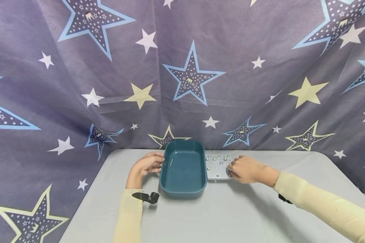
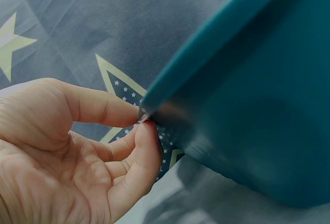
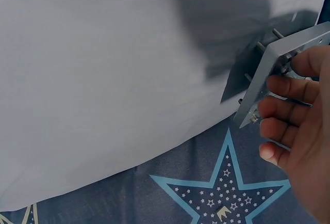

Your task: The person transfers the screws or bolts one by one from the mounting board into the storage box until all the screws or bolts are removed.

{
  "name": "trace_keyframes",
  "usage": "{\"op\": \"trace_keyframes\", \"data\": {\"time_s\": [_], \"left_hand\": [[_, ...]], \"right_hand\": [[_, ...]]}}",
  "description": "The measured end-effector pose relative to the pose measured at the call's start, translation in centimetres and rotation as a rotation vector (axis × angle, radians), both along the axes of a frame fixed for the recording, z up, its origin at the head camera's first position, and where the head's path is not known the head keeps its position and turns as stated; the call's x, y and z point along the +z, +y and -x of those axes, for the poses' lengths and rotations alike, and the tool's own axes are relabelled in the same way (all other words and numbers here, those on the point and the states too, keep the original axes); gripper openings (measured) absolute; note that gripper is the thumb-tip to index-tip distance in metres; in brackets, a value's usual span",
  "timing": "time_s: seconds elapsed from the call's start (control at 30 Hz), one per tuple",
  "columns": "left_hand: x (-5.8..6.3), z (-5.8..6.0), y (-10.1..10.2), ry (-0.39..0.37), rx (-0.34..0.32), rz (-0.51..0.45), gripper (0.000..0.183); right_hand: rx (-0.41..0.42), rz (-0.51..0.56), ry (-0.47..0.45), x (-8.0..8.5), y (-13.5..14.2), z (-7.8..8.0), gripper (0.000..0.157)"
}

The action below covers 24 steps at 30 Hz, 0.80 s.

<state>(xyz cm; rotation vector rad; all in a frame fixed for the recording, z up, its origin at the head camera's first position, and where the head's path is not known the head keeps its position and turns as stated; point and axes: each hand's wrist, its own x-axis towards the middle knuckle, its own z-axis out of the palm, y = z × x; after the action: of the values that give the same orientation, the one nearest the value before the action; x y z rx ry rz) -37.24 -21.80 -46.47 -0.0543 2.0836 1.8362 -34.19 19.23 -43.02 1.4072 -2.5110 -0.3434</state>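
Note:
A teal rectangular tub (image 1: pixel 184 170) sits on the table, with a small pale metal pin-like piece (image 1: pixel 171 162) lying inside. My left hand (image 1: pixel 148 163) is at its left side; in the left wrist view, thumb and finger pinch the tub's rim (image 2: pixel 172 74). To the right of the tub is a silver metal plate (image 1: pixel 216 172) studded with several bolts (image 1: pixel 221 163). At the plate's right edge, my right hand (image 1: pixel 246 169) pinches a small bolt (image 3: pixel 285 69) between thumb and forefinger, the other fingers curled. Bolt shanks (image 3: pixel 278 33) stick out from the plate's underside.
The light grey table (image 1: pixel 182 219) ends at a curtain (image 1: pixel 182 111) printed with stars, hanging right behind the tub and plate. Black straps (image 1: pixel 147 197) with a camera sit on the wrists over cream sleeves.

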Motion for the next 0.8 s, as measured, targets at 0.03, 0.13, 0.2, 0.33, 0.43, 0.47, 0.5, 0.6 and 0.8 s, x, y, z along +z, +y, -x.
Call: {"op": "trace_keyframes", "data": {"time_s": [0.03, 0.13, 0.2, 0.33, 0.43, 0.47, 0.5, 0.6, 0.8], "left_hand": [[0.01, -0.01, -0.01, 0.002, -0.001, 0.002, 0.037], [0.03, -0.03, 0.02, -0.003, 0.007, 0.003, 0.037], [0.05, -0.01, 0.06, -0.010, 0.014, 0.000, 0.036], [0.05, -0.04, 0.11, -0.013, 0.012, -0.010, 0.036], [0.07, -0.06, 0.10, -0.008, 0.007, -0.011, 0.038], [0.09, -0.04, 0.12, -0.009, 0.008, -0.008, 0.039], [0.11, -0.05, 0.13, -0.008, 0.009, -0.007, 0.039], [0.17, -0.04, 0.16, -0.004, 0.010, -0.001, 0.041], [0.18, 0.00, 0.06, 0.001, 0.006, 0.001, 0.041]], "right_hand": [[0.000, 0.001, 0.001, -0.04, -0.04, 0.00, 0.006], [0.002, 0.002, 0.008, -0.14, -0.17, 0.07, 0.007], [0.000, -0.001, 0.013, -0.17, -0.25, 0.10, 0.008], [-0.014, -0.014, 0.009, -0.20, -0.35, 0.14, 0.009], [-0.028, -0.025, 0.001, -0.23, -0.40, 0.20, 0.010], [-0.031, -0.028, -0.001, -0.23, -0.42, 0.21, 0.010], [-0.035, -0.030, -0.004, -0.25, -0.44, 0.22, 0.009], [-0.045, -0.033, -0.012, -0.25, -0.50, 0.23, 0.009], [-0.045, -0.028, -0.013, -0.25, -0.62, 0.19, 0.008]]}}
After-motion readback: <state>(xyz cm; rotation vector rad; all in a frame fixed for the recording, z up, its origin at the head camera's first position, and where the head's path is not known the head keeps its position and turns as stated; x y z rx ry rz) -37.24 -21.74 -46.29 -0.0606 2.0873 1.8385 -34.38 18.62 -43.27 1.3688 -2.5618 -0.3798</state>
